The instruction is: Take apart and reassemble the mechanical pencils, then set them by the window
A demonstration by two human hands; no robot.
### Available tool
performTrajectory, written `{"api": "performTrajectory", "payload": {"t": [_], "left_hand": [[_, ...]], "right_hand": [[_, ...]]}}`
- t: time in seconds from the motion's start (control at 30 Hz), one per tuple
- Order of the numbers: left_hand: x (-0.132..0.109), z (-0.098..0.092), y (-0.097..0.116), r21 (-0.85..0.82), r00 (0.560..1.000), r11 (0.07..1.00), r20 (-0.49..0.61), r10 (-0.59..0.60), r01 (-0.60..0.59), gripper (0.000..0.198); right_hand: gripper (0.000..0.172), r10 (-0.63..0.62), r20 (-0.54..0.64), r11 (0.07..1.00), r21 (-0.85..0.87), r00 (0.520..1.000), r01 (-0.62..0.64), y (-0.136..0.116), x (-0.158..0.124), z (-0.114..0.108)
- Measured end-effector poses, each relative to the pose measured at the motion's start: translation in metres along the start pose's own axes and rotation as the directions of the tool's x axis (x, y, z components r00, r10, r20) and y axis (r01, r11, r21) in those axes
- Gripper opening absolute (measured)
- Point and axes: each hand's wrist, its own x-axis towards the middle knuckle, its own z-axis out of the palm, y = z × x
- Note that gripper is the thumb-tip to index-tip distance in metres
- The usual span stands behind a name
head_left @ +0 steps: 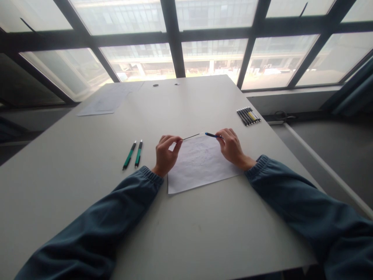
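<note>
My left hand [167,153] pinches the near end of a thin dark pen refill [190,137], its pale far end pointing right. Between thumb and fingers, my right hand [231,147] grips a dark pen barrel with blue parts [212,135], which points left at the refill. A small gap seems to lie between the two, though the pale tip is hard to make out. Both hands are just above a white sheet of paper [189,181] with faint scribbles. Left of my left hand lie two green and black pens [129,155] side by side.
A row of several dark pens or pen parts [248,116] lies near the right edge of the white table [186,233]. More paper sheets [100,102] rest at the far left. Large windows [215,58] stand behind the table, and a curtain [354,95] hangs at right.
</note>
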Motion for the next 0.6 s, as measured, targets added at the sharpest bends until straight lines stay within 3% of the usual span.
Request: {"api": "performTrajectory", "payload": {"t": [0.6], "left_hand": [[-0.0001,0.0013,-0.0008,0.044,0.998,0.998,0.053,0.038,-0.040,0.017]], "right_hand": [[0.015,-0.029,0.037,0.996,-0.084,0.999,0.032,-0.0019,-0.0004,-0.0025]]}}
